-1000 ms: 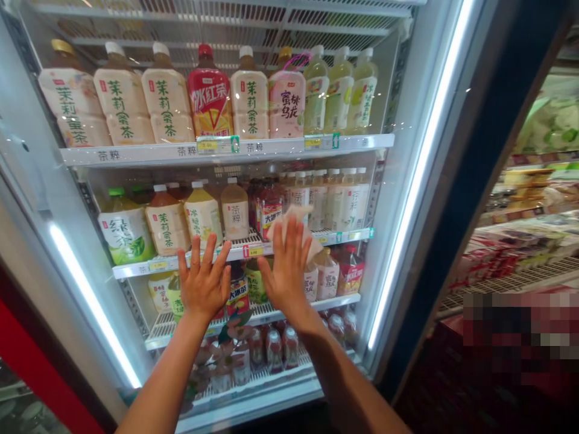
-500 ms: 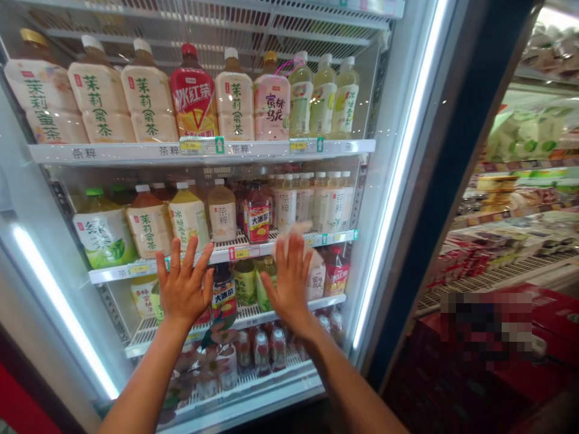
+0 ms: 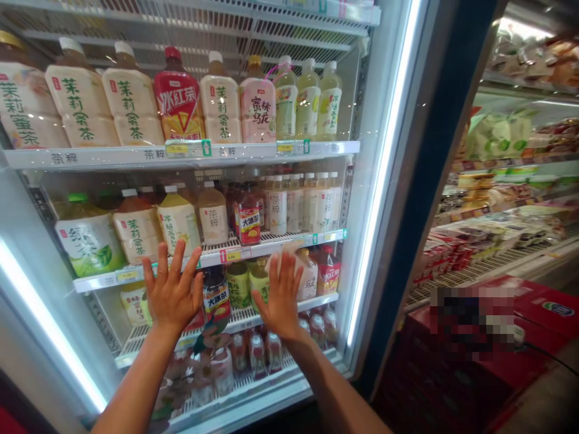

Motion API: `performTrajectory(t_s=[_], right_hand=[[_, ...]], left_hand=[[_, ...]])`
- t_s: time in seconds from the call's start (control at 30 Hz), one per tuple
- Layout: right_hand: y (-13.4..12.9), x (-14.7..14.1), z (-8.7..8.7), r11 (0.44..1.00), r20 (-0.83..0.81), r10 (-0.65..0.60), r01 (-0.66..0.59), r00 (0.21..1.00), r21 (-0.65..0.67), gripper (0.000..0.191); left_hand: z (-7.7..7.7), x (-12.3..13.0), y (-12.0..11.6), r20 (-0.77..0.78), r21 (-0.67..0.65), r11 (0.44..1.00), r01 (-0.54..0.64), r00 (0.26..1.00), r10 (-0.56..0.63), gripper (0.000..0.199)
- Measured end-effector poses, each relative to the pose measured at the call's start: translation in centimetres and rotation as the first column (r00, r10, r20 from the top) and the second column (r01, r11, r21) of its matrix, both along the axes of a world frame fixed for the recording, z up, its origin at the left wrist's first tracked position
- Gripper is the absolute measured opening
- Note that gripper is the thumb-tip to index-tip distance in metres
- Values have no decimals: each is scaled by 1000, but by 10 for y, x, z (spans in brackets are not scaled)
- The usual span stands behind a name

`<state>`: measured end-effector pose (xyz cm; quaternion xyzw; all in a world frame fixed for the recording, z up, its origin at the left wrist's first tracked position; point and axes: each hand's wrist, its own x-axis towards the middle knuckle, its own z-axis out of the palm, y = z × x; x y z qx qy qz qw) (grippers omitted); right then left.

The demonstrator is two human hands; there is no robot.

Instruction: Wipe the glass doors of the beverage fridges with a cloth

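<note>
Both hands are raised before a lit drinks fridge, palms forward and holding nothing. My left hand (image 3: 174, 289) has its fingers spread, in front of the middle shelf edge (image 3: 149, 271) and the bottles below it. Fingers up and thumb out to the side, my right hand (image 3: 279, 295) covers part of the lower shelf. A faint pale reflection beside its fingertips suggests glass there; whether either palm touches it I cannot tell. Near my left hand are a dark-labelled iced tea bottle (image 3: 217, 295) and a white-labelled tea bottle (image 3: 136, 232). Green-labelled bottles (image 3: 238, 283) show between the hands.
Large tea bottles (image 3: 131, 102) line the upper shelf, with a red one (image 3: 178, 99) among them. Small bottles (image 3: 257, 355) stand at the bottom. A dark door frame (image 3: 434, 181) borders the right side. Beyond it are an open chiller (image 3: 511, 211) and red boxes (image 3: 534, 301).
The view has turned slightly right, so the fridge and its bottles sit further left. Both hands keep their raised, spread pose and appear a little further left in the picture.
</note>
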<state>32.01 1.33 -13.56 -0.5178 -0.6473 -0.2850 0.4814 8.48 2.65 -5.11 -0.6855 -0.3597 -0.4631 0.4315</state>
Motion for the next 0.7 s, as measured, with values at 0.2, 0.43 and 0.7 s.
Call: performTrajectory(t_s=[0.2, 0.43, 0.7], right_hand=[[15, -3, 111, 996, -79, 28, -22, 996, 81, 80], [-21, -60, -80, 1000, 99, 31, -30, 995, -6, 90], [-2, -74, 82, 982, -22, 186, -186, 982, 4, 75]], left_hand=[[-2, 1, 0, 11, 6, 1000, -18, 1000, 18, 75], [-2, 2, 0, 30, 11, 1000, -9, 1000, 8, 73], [-4, 1, 0, 23, 13, 1000, -3, 1000, 3, 69]])
